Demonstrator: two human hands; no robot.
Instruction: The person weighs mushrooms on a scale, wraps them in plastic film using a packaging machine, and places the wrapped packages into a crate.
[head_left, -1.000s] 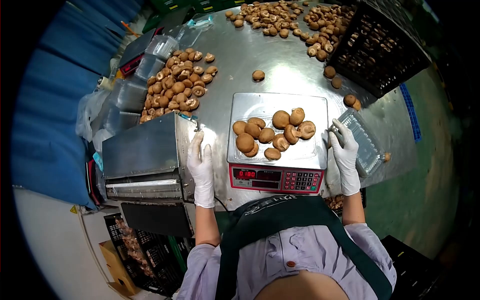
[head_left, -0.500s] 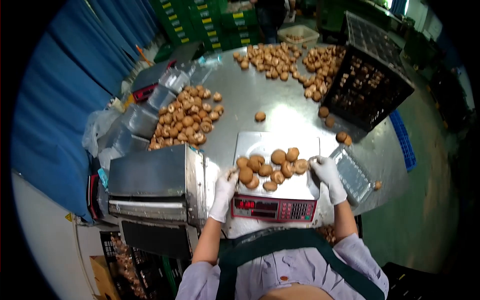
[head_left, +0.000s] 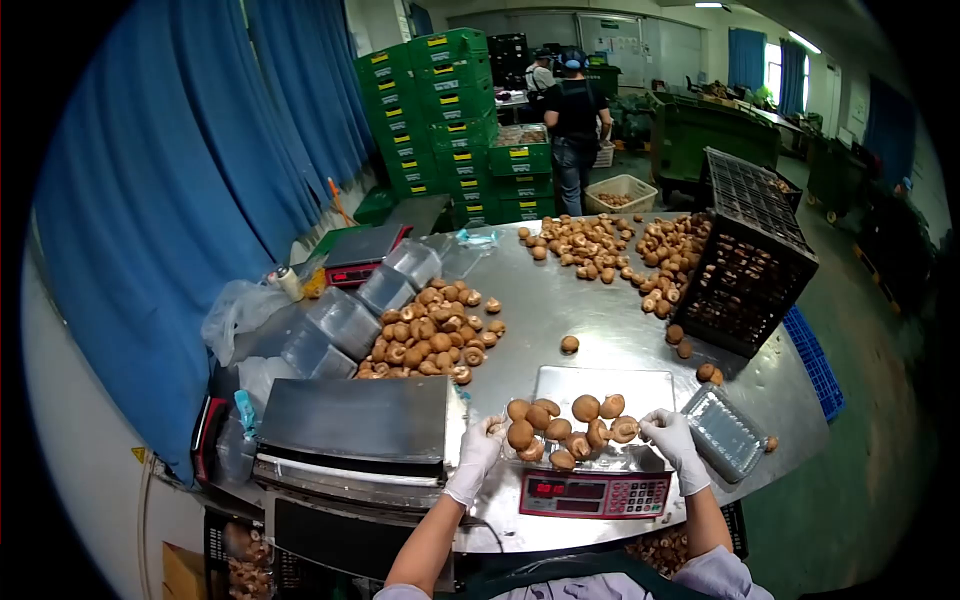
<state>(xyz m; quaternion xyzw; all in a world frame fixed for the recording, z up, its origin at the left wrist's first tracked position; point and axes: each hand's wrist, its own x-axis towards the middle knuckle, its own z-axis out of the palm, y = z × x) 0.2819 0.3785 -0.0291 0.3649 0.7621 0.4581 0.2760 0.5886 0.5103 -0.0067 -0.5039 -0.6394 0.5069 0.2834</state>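
Note:
Several brown mushrooms lie in a clear plastic tray, whose see-through walls are hard to make out. My left hand, in a white glove, pinches the tray's left edge. At its right edge, the gloved fingers of my right hand are closed on it too. The tray is over the metal plate of a weighing scale, its red digits lit on the front panel. Beside my right hand is another clear plastic tray, with no mushrooms in it.
A metal-topped machine stands left of the scale. Behind it are a mushroom pile and clear containers. A black crate rests tipped at the right, near more mushrooms. Two people stand beyond the table.
The view has tilted up, showing more of the room. The tray looks raised off the scale plate between both hands, and the red digits have changed.

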